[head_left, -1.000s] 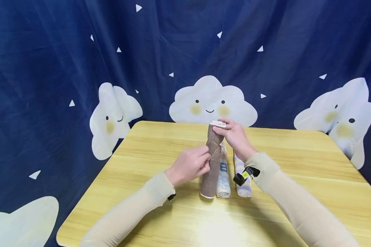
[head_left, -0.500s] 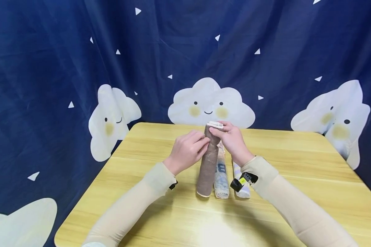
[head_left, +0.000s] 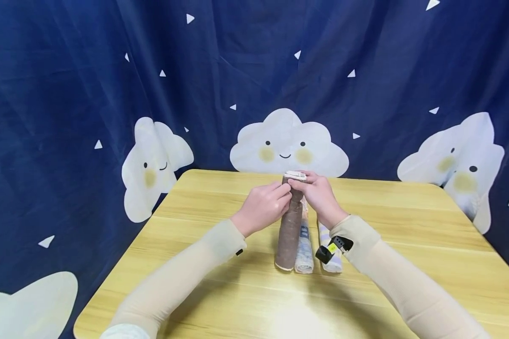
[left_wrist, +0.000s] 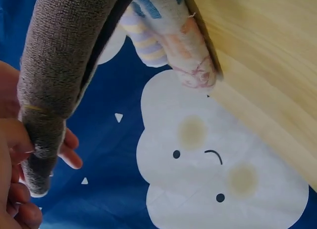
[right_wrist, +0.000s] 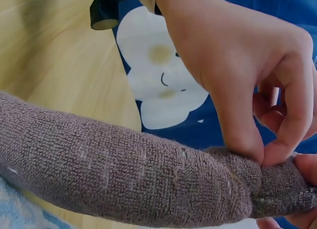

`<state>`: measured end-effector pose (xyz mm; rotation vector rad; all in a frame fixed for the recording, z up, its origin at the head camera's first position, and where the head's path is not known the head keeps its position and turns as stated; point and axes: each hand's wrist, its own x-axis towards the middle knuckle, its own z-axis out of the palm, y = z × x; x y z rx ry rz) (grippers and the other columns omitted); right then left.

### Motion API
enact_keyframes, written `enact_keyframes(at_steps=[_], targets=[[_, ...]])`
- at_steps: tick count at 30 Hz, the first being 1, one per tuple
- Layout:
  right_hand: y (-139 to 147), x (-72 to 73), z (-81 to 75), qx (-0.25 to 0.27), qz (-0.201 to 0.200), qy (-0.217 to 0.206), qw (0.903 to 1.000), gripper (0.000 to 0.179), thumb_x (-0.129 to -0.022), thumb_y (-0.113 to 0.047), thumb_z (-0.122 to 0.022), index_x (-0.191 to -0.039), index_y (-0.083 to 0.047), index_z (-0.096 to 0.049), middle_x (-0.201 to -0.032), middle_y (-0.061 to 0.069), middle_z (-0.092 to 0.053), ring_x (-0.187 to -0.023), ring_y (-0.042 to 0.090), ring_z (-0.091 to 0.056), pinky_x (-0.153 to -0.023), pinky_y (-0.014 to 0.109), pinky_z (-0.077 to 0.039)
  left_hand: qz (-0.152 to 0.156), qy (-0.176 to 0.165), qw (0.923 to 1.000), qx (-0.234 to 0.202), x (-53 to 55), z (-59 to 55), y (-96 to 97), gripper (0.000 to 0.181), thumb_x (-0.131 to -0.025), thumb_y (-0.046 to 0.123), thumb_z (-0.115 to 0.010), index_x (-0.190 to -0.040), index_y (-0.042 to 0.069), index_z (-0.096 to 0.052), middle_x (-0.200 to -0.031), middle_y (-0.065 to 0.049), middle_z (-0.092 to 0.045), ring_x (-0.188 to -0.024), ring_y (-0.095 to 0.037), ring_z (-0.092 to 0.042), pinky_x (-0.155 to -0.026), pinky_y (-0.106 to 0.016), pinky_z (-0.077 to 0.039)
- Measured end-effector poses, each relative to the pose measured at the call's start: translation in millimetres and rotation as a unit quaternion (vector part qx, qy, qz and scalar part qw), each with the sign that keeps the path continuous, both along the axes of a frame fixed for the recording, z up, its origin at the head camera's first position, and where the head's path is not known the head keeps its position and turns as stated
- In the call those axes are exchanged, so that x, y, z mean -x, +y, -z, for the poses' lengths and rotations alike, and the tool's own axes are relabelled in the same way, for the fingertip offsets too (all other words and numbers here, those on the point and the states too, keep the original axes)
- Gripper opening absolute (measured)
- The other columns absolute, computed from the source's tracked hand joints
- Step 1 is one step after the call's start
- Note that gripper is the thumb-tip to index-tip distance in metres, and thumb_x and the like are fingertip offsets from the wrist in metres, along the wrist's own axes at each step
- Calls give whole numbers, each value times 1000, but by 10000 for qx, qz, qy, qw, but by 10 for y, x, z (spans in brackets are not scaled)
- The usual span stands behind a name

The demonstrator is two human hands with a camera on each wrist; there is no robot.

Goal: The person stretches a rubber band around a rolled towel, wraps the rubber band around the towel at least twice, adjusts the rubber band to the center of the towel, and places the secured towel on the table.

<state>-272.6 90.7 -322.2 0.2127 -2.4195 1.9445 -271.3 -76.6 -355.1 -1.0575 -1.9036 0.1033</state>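
Moved up, left hand [head_left: 263, 207] joins right hand [head_left: 318, 194], both hands pinching brown towel roll [head_left: 290, 230].

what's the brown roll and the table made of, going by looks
Brown roll: seems to be terry cloth, a matte, looped, fuzzy pile that dents where the left hand and right hand pinch its far end. Table: looks like pale wood or wood-look laminate, with straight grain lines and a soft sheen; which of the two is unclear.

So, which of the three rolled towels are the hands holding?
The brown towel, leftmost in the row. The left hand and right hand pinch its far end. The blue-patterned towel and striped towel lie untouched.
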Motion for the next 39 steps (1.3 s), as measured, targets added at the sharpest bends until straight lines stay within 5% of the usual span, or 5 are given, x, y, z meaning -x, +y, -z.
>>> enact_keyframes(at_steps=[12, 20, 31, 34, 39], targets=[[26, -1, -9, 436, 84, -316, 9985, 37, -83, -25, -67, -108, 2, -65, -125, 4, -54, -117, 19, -44, -101, 33, -32, 297, 308, 9990, -161, 23, 57, 13, 24, -92, 11, -45, -93, 11, -69, -90, 4, -58, -70, -13, -51, -55, -22, -42], [18, 25, 13, 427, 124, -460, 9980, 37, -83, -25, -66, -111, -1, -64, -127, 6, -52, -118, 20, -45, -103, 34, -30, -110, 589, 9981, 128, 59, 91, 53, 25, -94, 12, -42, -93, 11, -67, -92, 3, -56, -71, -13, -51, -57, -22, -41], [41, 90, 8, -40, 239, 36, 9997, 39, -85, -27, -65, -110, 3, -64, -129, 4, -49, -118, 20, -44, -98, 35, -37, 112, 752, 9971, 75, 95, 110, -13, 25, -86, 19, -47, -96, 6, -67, -94, -1, -58, -78, -15, -55, -65, -25, -48], [68, 132, 2, 17, 362, 97, 9993, 41, -85, -27, -64, -113, 2, -61, -128, 5, -49, -117, 21, -45, -97, 36, -38, 177, 557, 9983, -40, 64, 133, -19, 21, -83, 19, -50, -90, 7, -66, -90, -1, -57, -75, -15, -55, -62, -25, -48], [81, 195, 39, 22, 426, 52, 9991, 39, -85, -26, -65, -110, 4, -62, -127, 4, -49, -117, 20, -45, -95, 33, -40, 362, -511, 9979, -185, -22, 213, 42, 9, -79, 17, -51, -79, 12, -59, -81, 2, -49, -63, -10, -45, -50, -21, -40]])
